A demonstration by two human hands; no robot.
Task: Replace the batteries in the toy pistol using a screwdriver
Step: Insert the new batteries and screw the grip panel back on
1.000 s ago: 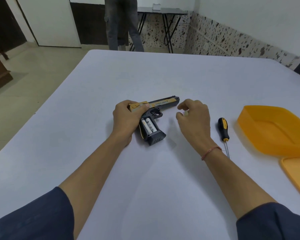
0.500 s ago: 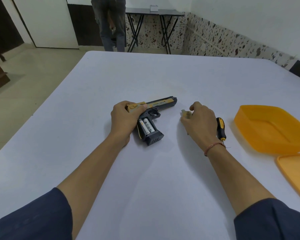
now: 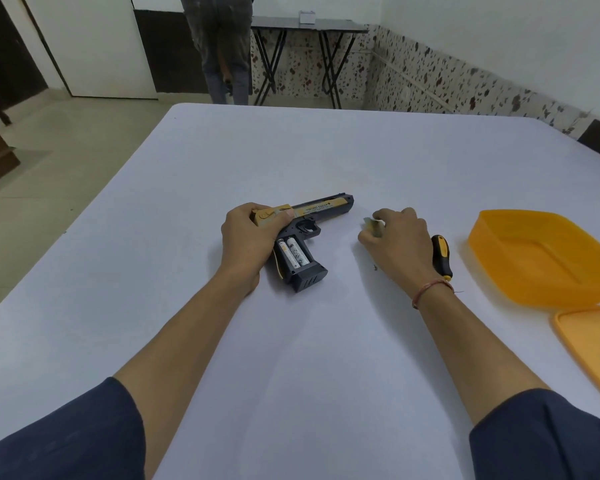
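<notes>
A white table [image 3: 326,358] fills the room's foreground. At its centre the toy pistol [image 3: 323,211] lies on its side, grip open with 2 batteries [image 3: 293,256] showing; the left hand [image 3: 250,237] grasps its rear end. At 3 o'clock the right hand [image 3: 395,242] pinches a small pale piece [image 3: 373,225] (too small to identify), the screwdriver [image 3: 442,256] just beyond.

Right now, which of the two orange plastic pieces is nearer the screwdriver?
The deep orange tub, just right of the screwdriver. The flat orange lid lies closer to the person, cut by the frame's edge, farther from the tool.
</notes>
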